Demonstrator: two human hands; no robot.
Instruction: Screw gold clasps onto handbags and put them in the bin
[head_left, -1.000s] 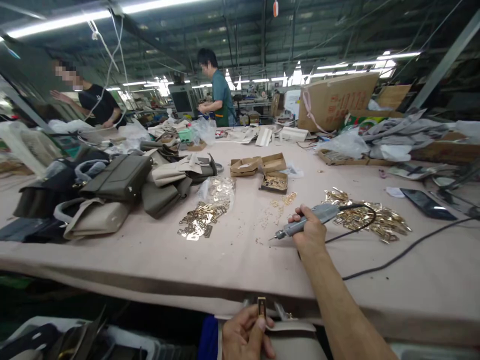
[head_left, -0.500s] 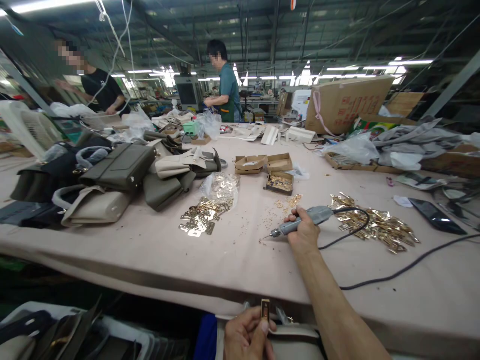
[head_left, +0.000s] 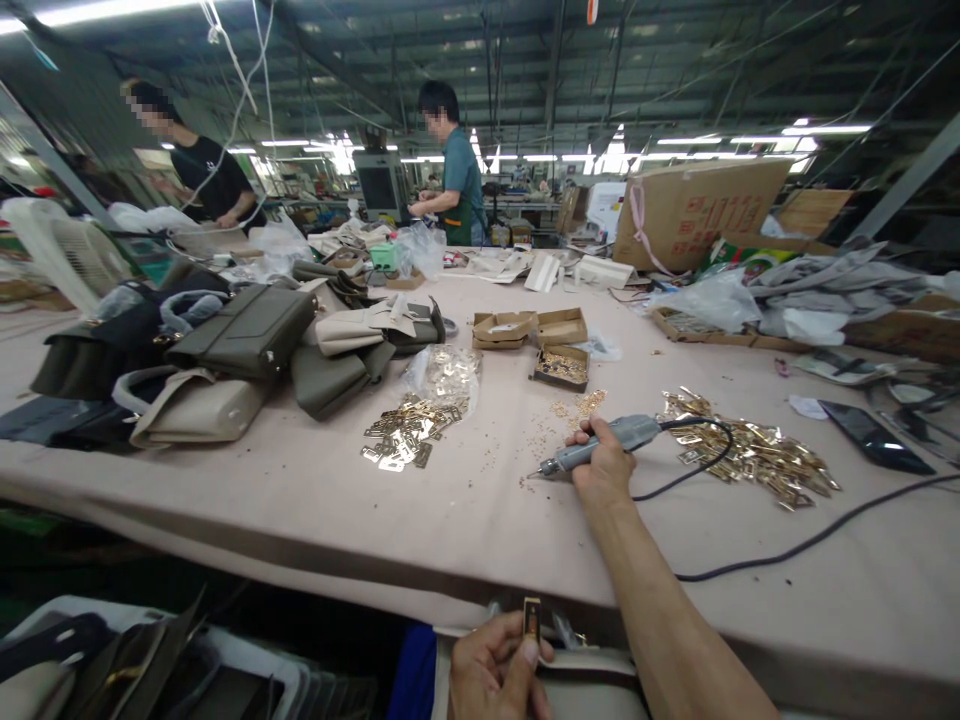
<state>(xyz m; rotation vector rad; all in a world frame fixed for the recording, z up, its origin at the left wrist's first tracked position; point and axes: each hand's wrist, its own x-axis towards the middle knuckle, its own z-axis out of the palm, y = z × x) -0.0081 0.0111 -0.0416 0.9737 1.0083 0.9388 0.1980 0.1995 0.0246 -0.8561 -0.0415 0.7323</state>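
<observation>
My right hand is wrapped round a grey electric screwdriver, whose tip points left, close to a few tiny screws on the table. At the bottom centre my left hand pinches a small gold metal plate against a light beige bag below the table's front edge. Loose gold screws lie beyond the screwdriver, near a small open box of screws. Gold plates are heaped to the right, flat gold frames to the left.
Dark and beige bags are piled at the left of the table. A black cable crosses the right side. A dark glossy flat object lies beyond it. Two people stand across the table.
The screwdriver and my right hand have shifted very slightly left. The person at the far left has moved head and arms. My left hand keeps its pinch on the plate.
</observation>
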